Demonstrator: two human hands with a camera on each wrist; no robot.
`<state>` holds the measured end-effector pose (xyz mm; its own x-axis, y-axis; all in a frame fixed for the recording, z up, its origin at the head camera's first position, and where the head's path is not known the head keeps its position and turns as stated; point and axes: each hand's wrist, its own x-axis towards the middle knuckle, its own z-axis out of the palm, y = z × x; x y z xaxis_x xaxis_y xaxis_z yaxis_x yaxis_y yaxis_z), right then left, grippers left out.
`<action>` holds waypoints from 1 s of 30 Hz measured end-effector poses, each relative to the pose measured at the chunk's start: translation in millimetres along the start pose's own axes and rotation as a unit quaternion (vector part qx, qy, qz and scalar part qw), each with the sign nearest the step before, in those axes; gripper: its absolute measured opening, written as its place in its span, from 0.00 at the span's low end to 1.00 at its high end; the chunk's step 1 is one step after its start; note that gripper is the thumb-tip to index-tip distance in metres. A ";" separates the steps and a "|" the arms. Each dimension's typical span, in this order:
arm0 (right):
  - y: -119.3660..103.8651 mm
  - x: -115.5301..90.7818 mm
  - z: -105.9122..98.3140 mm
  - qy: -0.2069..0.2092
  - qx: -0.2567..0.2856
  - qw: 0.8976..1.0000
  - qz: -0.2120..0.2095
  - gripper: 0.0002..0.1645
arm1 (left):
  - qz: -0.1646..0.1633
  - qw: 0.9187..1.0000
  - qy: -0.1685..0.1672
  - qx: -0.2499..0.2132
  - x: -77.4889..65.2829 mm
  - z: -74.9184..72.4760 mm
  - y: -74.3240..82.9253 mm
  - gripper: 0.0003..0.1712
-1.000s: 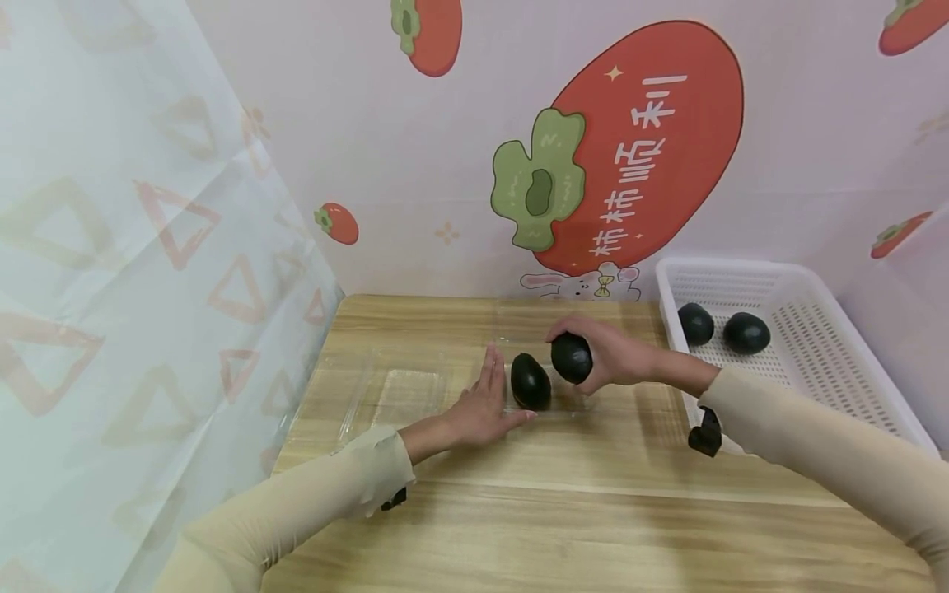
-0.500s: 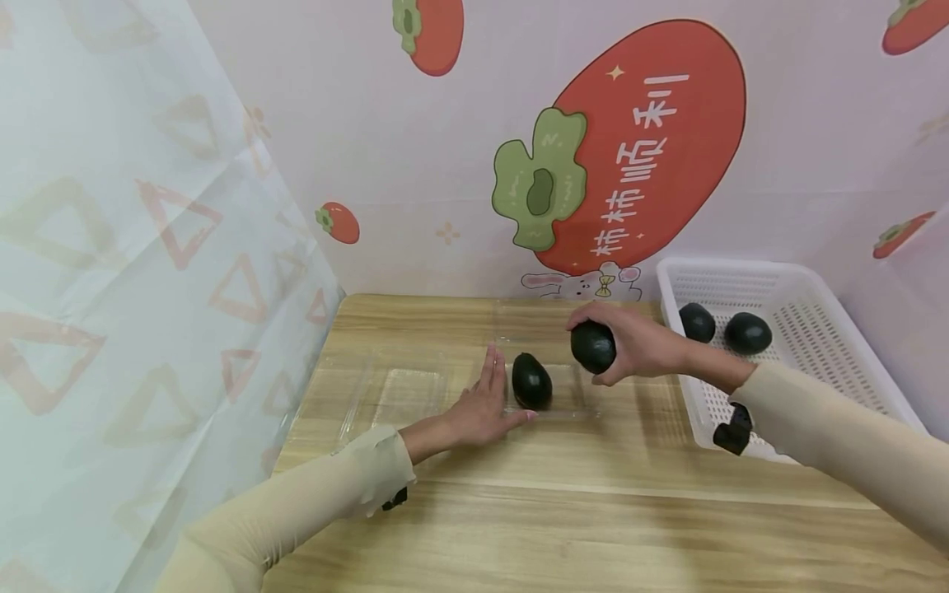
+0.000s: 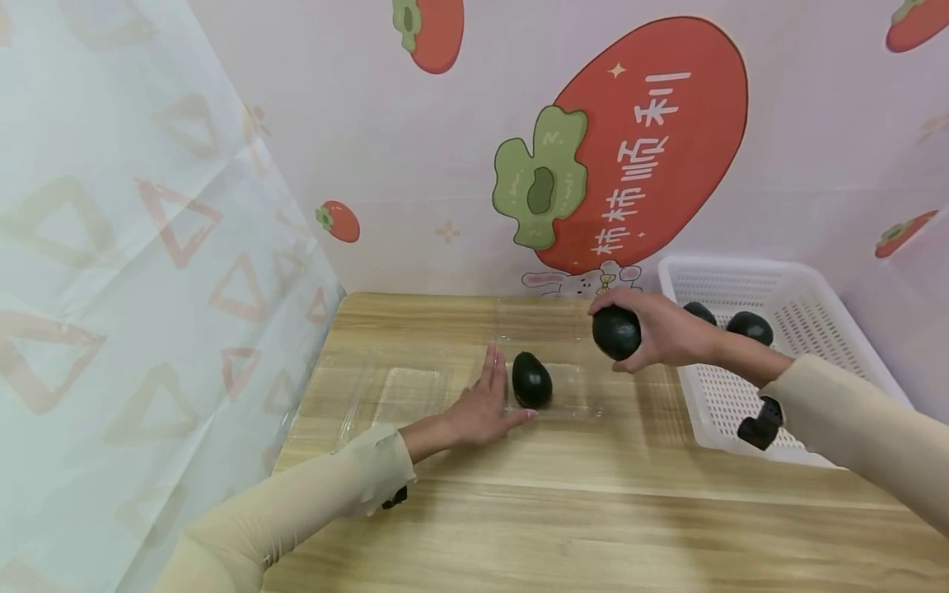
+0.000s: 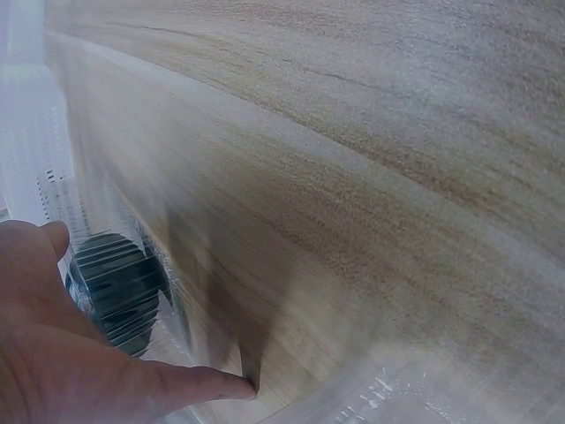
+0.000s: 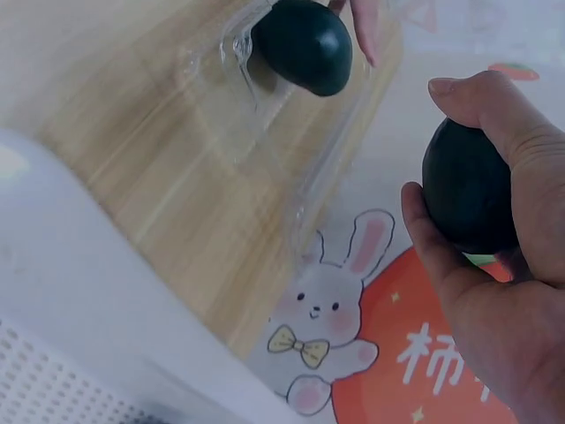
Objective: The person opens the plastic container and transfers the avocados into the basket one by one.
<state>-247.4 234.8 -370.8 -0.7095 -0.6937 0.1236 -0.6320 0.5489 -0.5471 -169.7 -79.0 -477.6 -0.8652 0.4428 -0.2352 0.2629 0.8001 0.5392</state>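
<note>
My right hand [image 3: 662, 328] grips a dark green avocado [image 3: 616, 333] in the air, between the clear plastic box and the white basket. The right wrist view shows its thumb and fingers curled round that avocado [image 5: 470, 187]. A second avocado [image 3: 531, 380] lies in the left part of the clear plastic box [image 3: 567, 414], whose lid stands open toward the back. With fingers straight, my left hand [image 3: 480, 412] rests along the box's left side, thumb at its front edge. In the left wrist view the avocado [image 4: 119, 287] shows just past the left hand.
A white perforated basket [image 3: 693, 412] stands at the right, with two avocados in it, one partly hidden by the right arm. Another clear plastic box [image 3: 408, 395] lies at the left of the wooden table [image 3: 519, 527]. A printed cloth wall rises directly behind the table.
My right hand has moved right and a little back, carrying its avocado away from over the clear box toward the basket. The left hand and the avocado in the box have stayed put.
</note>
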 end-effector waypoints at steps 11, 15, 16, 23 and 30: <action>9.8 -16.9 -20.2 0.002 -0.003 1.000 0.012 0.47 | -0.002 1.000 -0.004 0.001 0.8 0.1 3.7 0.64; 13.5 -21.3 -28.6 0.002 -0.003 1.000 0.025 0.48 | -0.004 1.000 -0.003 -0.002 -0.2 -0.8 2.7 0.64; 14.5 -21.8 -30.7 0.003 -0.003 1.000 0.030 0.48 | -0.004 1.000 -0.003 -0.002 -0.4 -1.2 2.0 0.64; 22.8 -27.4 -41.2 0.025 -0.022 0.998 0.053 0.49 | 0.002 1.000 0.000 0.000 -1.0 -2.2 0.1 0.64; 37.2 -38.6 -49.5 0.044 -0.048 0.996 0.057 0.49 | -0.001 1.000 -0.003 -0.009 -2.2 -1.4 0.5 0.64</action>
<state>-258.9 305.1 -355.0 -0.8010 -0.5821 0.1397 -0.5689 0.6676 -0.4803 -168.2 -80.2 -475.7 -0.8630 0.4440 -0.2409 0.2540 0.7937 0.5528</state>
